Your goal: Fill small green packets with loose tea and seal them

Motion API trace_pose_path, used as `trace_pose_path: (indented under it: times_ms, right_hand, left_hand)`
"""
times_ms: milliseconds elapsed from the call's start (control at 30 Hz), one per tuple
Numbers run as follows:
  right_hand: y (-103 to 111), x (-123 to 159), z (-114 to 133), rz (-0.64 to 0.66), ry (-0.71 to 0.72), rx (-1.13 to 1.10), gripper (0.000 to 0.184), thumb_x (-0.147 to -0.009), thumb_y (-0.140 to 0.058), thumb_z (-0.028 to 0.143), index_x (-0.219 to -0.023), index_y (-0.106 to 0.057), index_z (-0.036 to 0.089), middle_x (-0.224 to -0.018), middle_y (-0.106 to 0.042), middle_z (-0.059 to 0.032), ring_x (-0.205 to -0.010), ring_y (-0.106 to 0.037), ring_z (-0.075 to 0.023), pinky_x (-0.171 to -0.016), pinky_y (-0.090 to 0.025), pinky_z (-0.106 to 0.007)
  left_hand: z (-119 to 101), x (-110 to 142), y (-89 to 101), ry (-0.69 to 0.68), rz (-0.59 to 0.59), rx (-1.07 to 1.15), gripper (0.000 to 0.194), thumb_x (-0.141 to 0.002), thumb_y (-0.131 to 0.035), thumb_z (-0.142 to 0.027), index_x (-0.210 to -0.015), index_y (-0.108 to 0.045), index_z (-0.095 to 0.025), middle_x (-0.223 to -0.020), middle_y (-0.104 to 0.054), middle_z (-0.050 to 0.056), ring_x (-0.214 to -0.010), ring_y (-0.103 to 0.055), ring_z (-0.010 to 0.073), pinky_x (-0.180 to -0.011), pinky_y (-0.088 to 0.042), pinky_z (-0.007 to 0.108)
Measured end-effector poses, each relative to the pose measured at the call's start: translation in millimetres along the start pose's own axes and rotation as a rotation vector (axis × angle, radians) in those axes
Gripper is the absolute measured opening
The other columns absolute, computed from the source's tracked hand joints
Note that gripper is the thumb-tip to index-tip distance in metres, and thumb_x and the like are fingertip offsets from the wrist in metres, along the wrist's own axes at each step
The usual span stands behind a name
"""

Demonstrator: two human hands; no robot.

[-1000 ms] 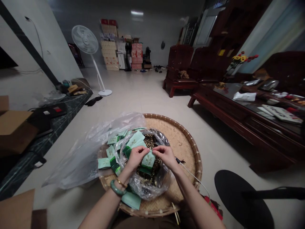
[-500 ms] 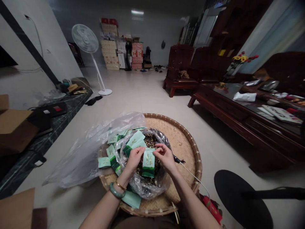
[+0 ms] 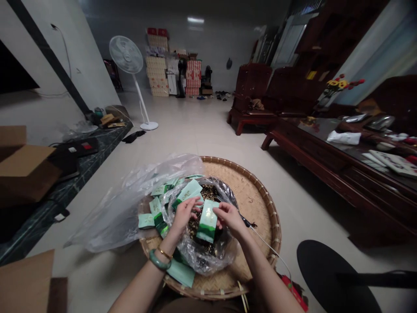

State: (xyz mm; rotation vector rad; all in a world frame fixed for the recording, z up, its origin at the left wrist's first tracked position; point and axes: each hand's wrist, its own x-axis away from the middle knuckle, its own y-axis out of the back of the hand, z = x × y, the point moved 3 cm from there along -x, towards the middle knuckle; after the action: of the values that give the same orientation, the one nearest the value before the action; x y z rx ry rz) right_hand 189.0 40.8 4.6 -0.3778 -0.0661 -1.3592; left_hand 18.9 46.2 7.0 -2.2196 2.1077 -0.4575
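A glossy pale floor [image 3: 202, 134] runs to a plain grey far wall [image 3: 221, 43] bearing a short white streak of light [image 3: 195, 20]. At left, a black veined stone ledge [image 3: 87, 165] borders a whitish wall [image 3: 39, 111]; at right stand a dark red-brown wooden chair [image 3: 252, 82] and a long, low wooden table [image 3: 312, 152].

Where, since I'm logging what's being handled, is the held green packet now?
In the head view, the green packet is just below centre, held by the right hand over the clear plastic bag, with the left hand near its left edge.
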Motion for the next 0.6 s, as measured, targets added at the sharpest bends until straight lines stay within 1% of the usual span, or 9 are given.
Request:
trace_pose_path:
  times_ms: [67, 133, 167, 233, 333, 400, 433, 533, 600]
  right_hand:
    - [-1.9, -8.8, 10.8, -0.081, 0.04, -0.087, 0.039, -0.059, -0.079, 0.046, -0.068, -0.052, 0.019, -0.043, -0.058, 0.0047, -0.035, -0.054, -0.0097, -0.033, -0.042, -0.017]
    - [-12.6, -19.6, 25.0, -0.132, 0.063, -0.175, 0.038, -0.058, -0.081, 0.041, -0.073, -0.055, 0.019, -0.051, -0.063, 0.0027, -0.042, -0.06, -0.012, -0.039, -0.049, -0.019]
    - [-21.9, -25.2, 32.7, -0.103, 0.057, -0.211, 0.036, -0.059, -0.081, 0.039, -0.076, -0.057, 0.019, -0.056, -0.066, 0.001, -0.048, -0.065, -0.0136, -0.045, -0.053, -0.021]
    - [-44.7, -33.9, 48.5, 0.056, 0.052, -0.29, 0.035, -0.062, -0.08, 0.034, -0.086, -0.061, 0.018, -0.076, -0.073, -0.0038, -0.068, -0.071, -0.0167, -0.061, -0.058, -0.023]
    - [-64.6, -37.9, 62.6, 0.185, 0.019, -0.36, 0.041, -0.065, -0.079, 0.03, -0.1, -0.061, 0.017, -0.094, -0.073, -0.007, -0.09, -0.071, -0.0195, -0.079, -0.057, -0.027]
    - [-62.0, -36.3, 61.9, 0.217, 0.008, -0.341, 0.043, -0.066, -0.078, 0.029, -0.104, -0.062, 0.016, -0.098, -0.073, -0.0087, -0.095, -0.069, -0.0205, -0.083, -0.055, -0.029]
    - [-56.1, -34.9, 58.6, 0.218, 0.008, -0.32, 0.041, -0.066, -0.078, 0.029, -0.102, -0.063, 0.015, -0.098, -0.073, -0.009, -0.095, -0.069, -0.0205, -0.083, -0.055, -0.03]
    - [-25.6, -30.7, 41.4, 0.121, 0.01, -0.279, 0.033, -0.066, -0.077, 0.03, -0.093, -0.066, 0.016, -0.089, -0.074, -0.007, -0.085, -0.071, -0.0192, -0.077, -0.056, -0.028]
    - [-3.5, -27.6, 29.2, 0.013, 0.013, -0.287, 0.03, -0.064, -0.078, 0.03, -0.089, -0.066, 0.017, -0.082, -0.074, -0.0046, -0.078, -0.072, -0.0184, -0.072, -0.057, -0.027]
  left_hand:
    - [-6.9, -1.6, 12.5, -0.108, -0.175, 0.122, 0.042, -0.071, -0.065, -0.041, -0.103, -0.06, -0.013, -0.089, -0.064, 0.007, -0.062, -0.055, 0.011, -0.046, -0.039, 0.018]
    - [-15.9, -1.0, 27.1, -0.297, -0.39, 0.205, 0.037, -0.074, -0.062, -0.032, -0.107, -0.056, -0.017, -0.093, -0.061, 0.005, -0.063, -0.053, 0.0084, -0.048, -0.038, 0.017]
    - [-19.9, 0.1, 33.9, -0.397, -0.493, 0.224, 0.035, -0.075, -0.062, -0.028, -0.108, -0.055, -0.019, -0.095, -0.059, 0.004, -0.067, -0.054, 0.0084, -0.05, -0.039, 0.016]
    - [-26.1, 3.1, 44.5, -0.578, -0.658, 0.217, 0.033, -0.076, -0.061, -0.022, -0.108, -0.054, -0.021, -0.1, -0.056, 0.003, -0.08, -0.056, 0.01, -0.062, -0.044, 0.018]
    - [-28.5, 6.2, 52.1, -0.736, -0.769, 0.126, 0.032, -0.077, -0.06, -0.019, -0.108, -0.053, -0.022, -0.107, -0.055, 0.003, -0.099, -0.054, 0.0135, -0.087, -0.043, 0.025]
    - [-27.0, 5.2, 53.2, -0.738, -0.743, 0.017, 0.033, -0.078, -0.059, -0.021, -0.11, -0.052, -0.021, -0.11, -0.055, 0.005, -0.103, -0.054, 0.0163, -0.093, -0.041, 0.03]
    - [-26.4, 3.2, 52.5, -0.714, -0.695, -0.063, 0.032, -0.079, -0.058, -0.022, -0.11, -0.052, -0.021, -0.109, -0.056, 0.006, -0.102, -0.054, 0.0177, -0.092, -0.042, 0.031]
    - [-29.1, -9.0, 43.4, -0.62, -0.405, -0.444, 0.024, -0.082, -0.053, -0.022, -0.106, -0.057, -0.019, -0.105, -0.059, 0.008, -0.098, -0.057, 0.0203, -0.086, -0.047, 0.033]
    - [-35.2, -20.5, 31.2, -0.612, -0.183, -0.76, 0.022, -0.082, -0.052, -0.02, -0.103, -0.061, -0.02, -0.106, -0.061, 0.008, -0.102, -0.056, 0.0219, -0.089, -0.045, 0.036]
